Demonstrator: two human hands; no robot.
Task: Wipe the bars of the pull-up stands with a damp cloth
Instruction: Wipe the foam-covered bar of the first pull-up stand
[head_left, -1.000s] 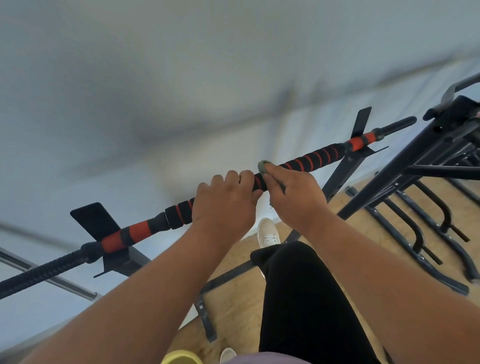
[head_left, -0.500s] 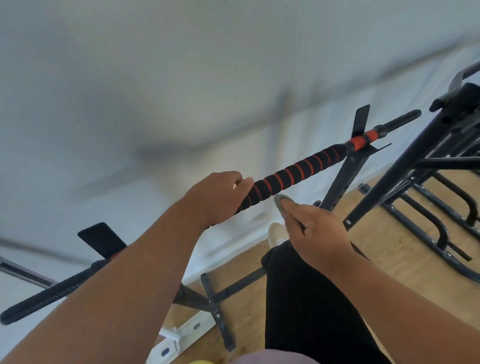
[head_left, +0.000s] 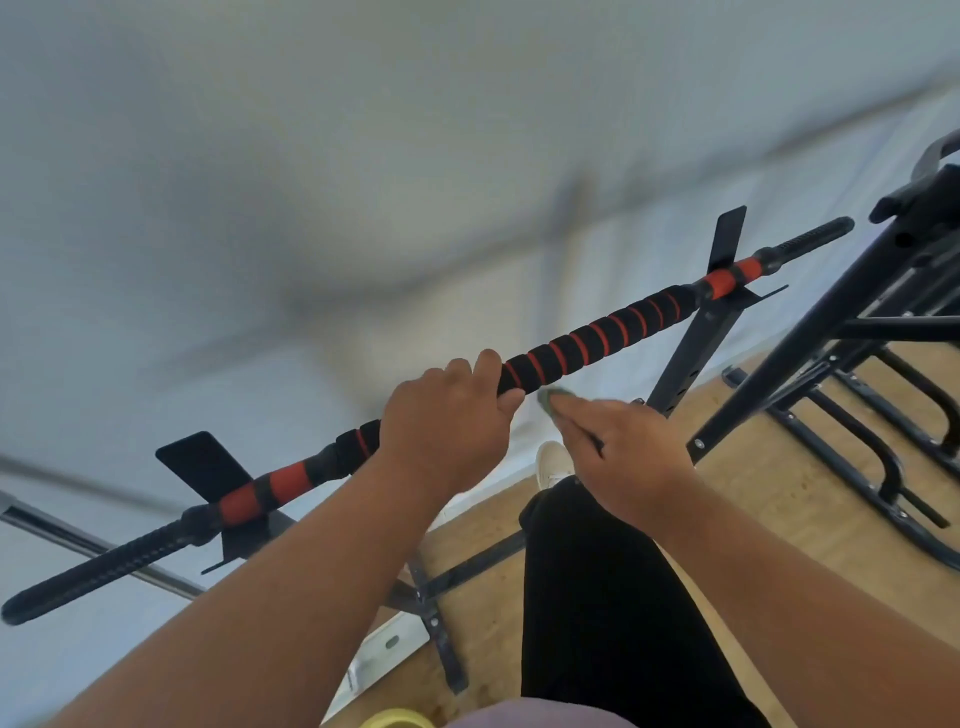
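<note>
more stands (head_left: 831, 332) crowd right of our hands; left hand (head_left: 447, 431) grips the bar (head_left: 597, 338), right hand (head_left: 623, 447) pinches a cloth (head_left: 546, 399) just below it.

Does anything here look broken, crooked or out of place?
Nothing stands out. The left hand grips the striped pull-up bar, and the right hand holds a green cloth just below it.

You see a wood floor (head_left: 753, 499) | your black pant leg (head_left: 613, 597) and white shoe (head_left: 555, 462) | a pale wall (head_left: 363, 156) | something yellow (head_left: 397, 719) at the bottom edge
</note>
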